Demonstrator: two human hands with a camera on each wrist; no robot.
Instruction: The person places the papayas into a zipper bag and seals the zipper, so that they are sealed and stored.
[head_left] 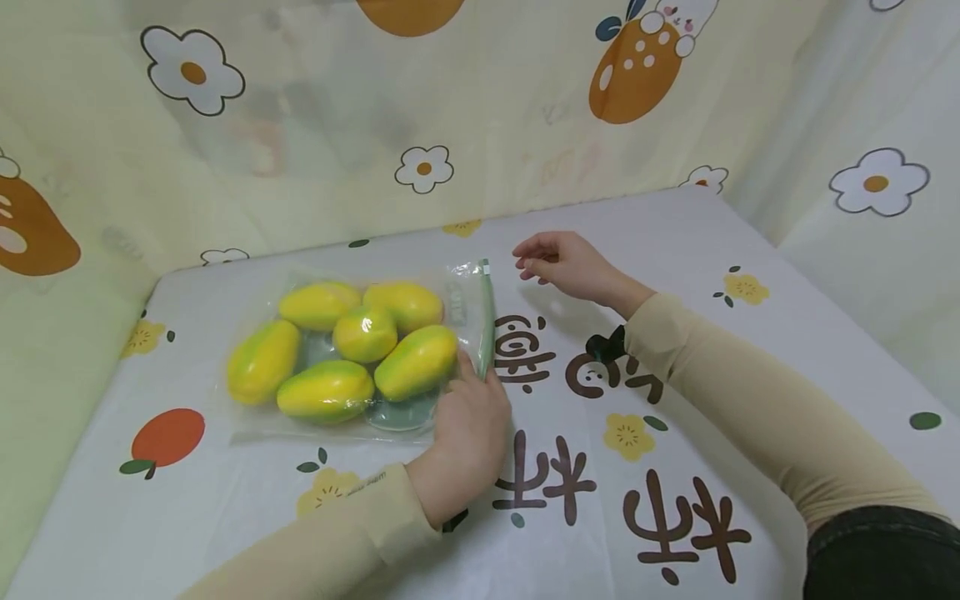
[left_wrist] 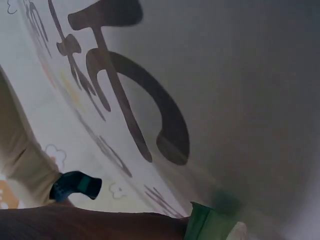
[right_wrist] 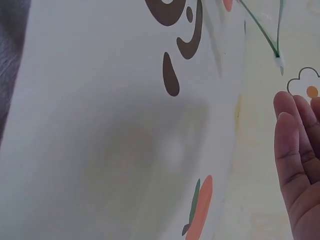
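A clear zip bag (head_left: 461,304) lies flat on the table with several yellow-green fruits, apparently mangoes (head_left: 326,392), inside. Green zip strips (head_left: 487,317) run along its right edge, ending in a white slider (head_left: 486,267) at the far corner. In the right wrist view the strips spread apart from that slider (right_wrist: 278,61). My left hand (head_left: 472,421) holds the near end of this edge; the left wrist view catches a piece of green strip (left_wrist: 199,222) by the fingers. Right of the bag, my right hand (head_left: 566,265) hovers apart from it, fingers loosely bent, holding nothing.
A white printed cloth (head_left: 555,550) with flowers and brown characters covers the table. Behind it hangs a cream curtain (head_left: 315,125), and another curtain (head_left: 885,267) closes the right side. A black wrist strap piece (head_left: 606,346) shows under the right cuff.
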